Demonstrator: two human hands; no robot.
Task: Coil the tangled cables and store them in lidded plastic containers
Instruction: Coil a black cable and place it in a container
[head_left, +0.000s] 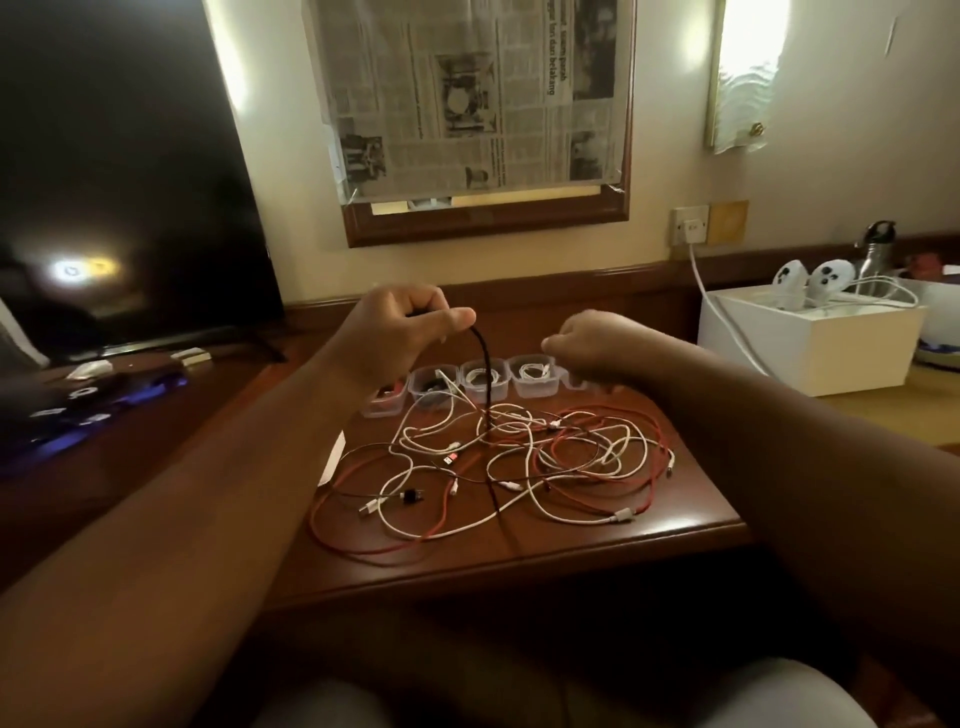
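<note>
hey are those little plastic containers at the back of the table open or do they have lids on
Open. The plastic containers behind the tangled cables show no lids, and coiled cable is visible straight down inside at least two. The rightmost one is mostly hidden by the right hand.

Head view, my only feed: worn camera, wide-angle, looking forward and down over both forearms onto the wooden table (571, 540), close in. Wall, television (119, 171) and white box (810, 348) fill its upper field.
</note>
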